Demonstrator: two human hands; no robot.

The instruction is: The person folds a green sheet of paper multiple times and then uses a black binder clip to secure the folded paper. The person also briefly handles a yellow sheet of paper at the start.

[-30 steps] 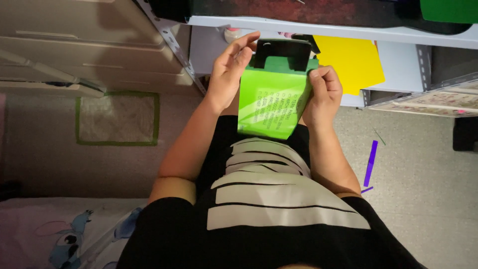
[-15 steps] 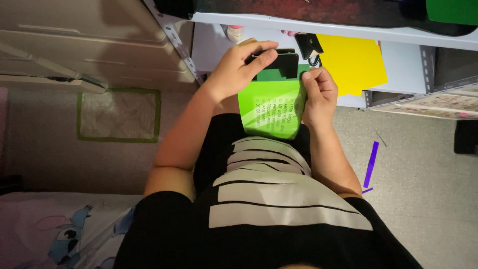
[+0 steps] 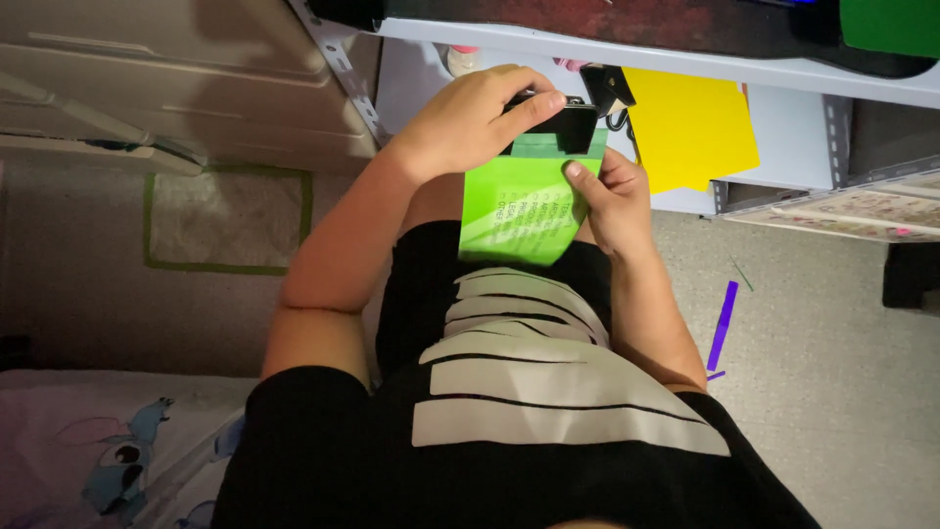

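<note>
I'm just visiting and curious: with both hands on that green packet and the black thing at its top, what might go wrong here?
The left hand pinches the black clip-like piece only by its edge, so it might slip off.

The right hand grips the green packet at one side, held in the air in front of the body; if the grip loosens, it could drop to the floor.

The yellow sheet lies close by on the white shelf and could get nudged.

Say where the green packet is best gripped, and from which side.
Grip the green packet by its bare right edge, coming from the right, probably as the right hand does now, thumb on its face. It is flat and thin, so a pinch suits it. Its top is taken: the left hand holds a black clip there.
</note>
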